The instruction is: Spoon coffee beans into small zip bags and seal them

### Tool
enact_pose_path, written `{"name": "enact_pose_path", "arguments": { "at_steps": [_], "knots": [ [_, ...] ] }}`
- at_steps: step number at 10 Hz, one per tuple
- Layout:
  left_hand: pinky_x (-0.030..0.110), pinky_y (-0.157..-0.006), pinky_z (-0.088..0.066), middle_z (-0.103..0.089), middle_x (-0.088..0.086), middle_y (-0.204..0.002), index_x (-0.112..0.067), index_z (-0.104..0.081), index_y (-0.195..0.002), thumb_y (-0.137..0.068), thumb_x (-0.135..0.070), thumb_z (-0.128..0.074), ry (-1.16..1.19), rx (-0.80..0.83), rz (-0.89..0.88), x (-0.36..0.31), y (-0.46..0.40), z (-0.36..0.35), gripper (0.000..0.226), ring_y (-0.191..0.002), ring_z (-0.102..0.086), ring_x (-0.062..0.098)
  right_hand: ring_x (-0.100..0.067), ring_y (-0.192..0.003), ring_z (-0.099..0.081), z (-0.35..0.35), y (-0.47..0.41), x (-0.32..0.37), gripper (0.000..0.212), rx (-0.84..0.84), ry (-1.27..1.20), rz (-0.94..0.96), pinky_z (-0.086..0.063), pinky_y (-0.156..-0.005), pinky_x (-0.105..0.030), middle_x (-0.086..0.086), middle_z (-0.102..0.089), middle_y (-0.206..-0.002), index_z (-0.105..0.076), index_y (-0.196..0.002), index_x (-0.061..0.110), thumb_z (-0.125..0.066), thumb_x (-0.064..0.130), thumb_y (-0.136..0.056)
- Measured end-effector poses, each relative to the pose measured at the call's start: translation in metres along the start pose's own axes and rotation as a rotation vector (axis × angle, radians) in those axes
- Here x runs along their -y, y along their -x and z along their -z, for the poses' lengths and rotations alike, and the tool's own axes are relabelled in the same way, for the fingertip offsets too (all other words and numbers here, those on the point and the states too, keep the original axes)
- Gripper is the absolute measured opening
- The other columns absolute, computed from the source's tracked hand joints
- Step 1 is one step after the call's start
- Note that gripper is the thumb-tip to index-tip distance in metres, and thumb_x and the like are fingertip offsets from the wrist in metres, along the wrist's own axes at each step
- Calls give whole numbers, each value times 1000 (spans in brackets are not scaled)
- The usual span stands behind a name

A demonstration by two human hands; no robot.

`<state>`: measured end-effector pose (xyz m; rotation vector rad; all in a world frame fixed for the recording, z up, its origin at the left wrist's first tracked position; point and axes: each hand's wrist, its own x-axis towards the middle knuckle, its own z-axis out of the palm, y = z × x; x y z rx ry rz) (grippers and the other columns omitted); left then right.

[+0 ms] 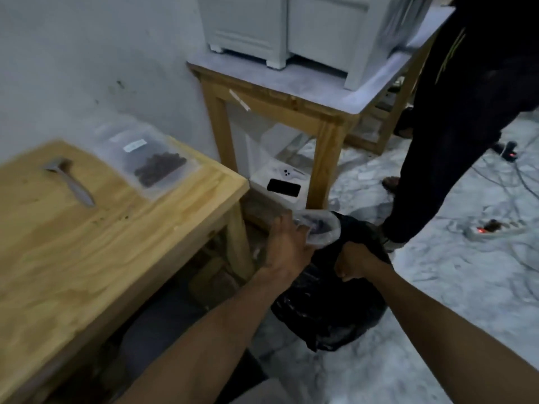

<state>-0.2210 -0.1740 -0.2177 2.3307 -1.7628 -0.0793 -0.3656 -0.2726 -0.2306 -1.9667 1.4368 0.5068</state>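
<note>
Looks about midway through, judging by the layout. Far left on the bench point(87, 258): a grey scoop or spoon point(71, 182) lying flat and untouched, handle pointing toward the near edge, with a few dark crumbs scattered near it. Just right of that, near the back edge: 1 clear zip bag point(156, 164) lying flat with a dark clump of coffee beans point(159, 169) in its lower half and a white label up top. Probably already sealed, but too blurry to see the zip line. Possibly more clear bags stacked under or behind it; can't count them.

Moving right, off the bench and down near the floor: left hand point(287, 246) holding a clear plastic bag or tub point(319, 228) with something dark inside, fingers wrapped round its near edge. Likely beans, but smeared by motion. Right hand point(357, 262) clenched on the gathered top of a black plastic bag point(326, 310) sitting on the marble floor. No telling what's in it.

Still left, by the look of it: more scooping, filling and sealing.

Further right: another person's dark trouser legs point(455, 141), cut off at the top edge. Cables and a power strip with a red light point(484, 230) beyond, all pretty murky.
</note>
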Motion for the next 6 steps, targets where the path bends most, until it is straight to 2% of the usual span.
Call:
{"name": "enact_pose_path", "arguments": {
  "at_steps": [1, 2, 3, 4, 5, 6],
  "knots": [
    [47, -102, -46, -58, 21, -131, -15, -68, -122, -92, -33, -68, -15, 60, 79, -2, 4, -36, 35, -118, -55, 40, -25, -80, -55, -17, -8, -5, 9, -82, 43, 14, -53, -80, -34, -13, -59, -88, -56, -85, 10, -58, 10, -94],
    [46, -109, -38, -56, 17, -137, -19, -60, -132, -100, -36, -52, -99, 125, 74, -2, -4, -60, 38, -126, -50, 37, -22, -73, -50, -27, -11, -5, 12, -61, 64, 31, -46, -74, -31, -11, -53, -85, -53, -87, 10, -58, 14, -97],
    [52, -118, -28, -40, 19, -154, -25, -53, -142, -97, -55, -52, -100, 282, 119, -2, -13, -68, 54, -141, -34, 42, -23, -77, -61, -28, -15, 1, 9, 92, 7, 23, -57, -74, -34, -10, -61, -89, -63, -89, 10, -66, 12, -97],
    [57, -124, -15, -3, 12, -169, -24, -39, -154, -93, -52, -64, -14, 405, 140, 2, -16, -58, 72, -154, -3, 45, -32, -104, -68, -24, -14, 8, 28, 154, -38, -16, -61, -88, -40, -14, -67, -122, -67, -124, 7, -68, 7, -96],
    [56, -125, -10, 1, 15, -169, -25, -30, -159, -97, -48, -61, -31, 389, 105, 8, -12, -40, 73, -153, -1, 48, -32, -96, -73, -19, -13, 14, 30, 123, -6, -38, -64, -80, -41, -18, -71, -116, -68, -123, 1, -69, 11, -95],
    [54, -125, -8, -4, 16, -169, -22, -35, -157, -97, -49, -61, 10, 387, 116, 11, -11, -32, 70, -153, -4, 47, -33, -88, -75, -15, -15, 12, 30, 96, -91, -53, -63, -56, -34, -19, -72, -114, -72, -117, 2, -76, 9, -88]
  ]
}}
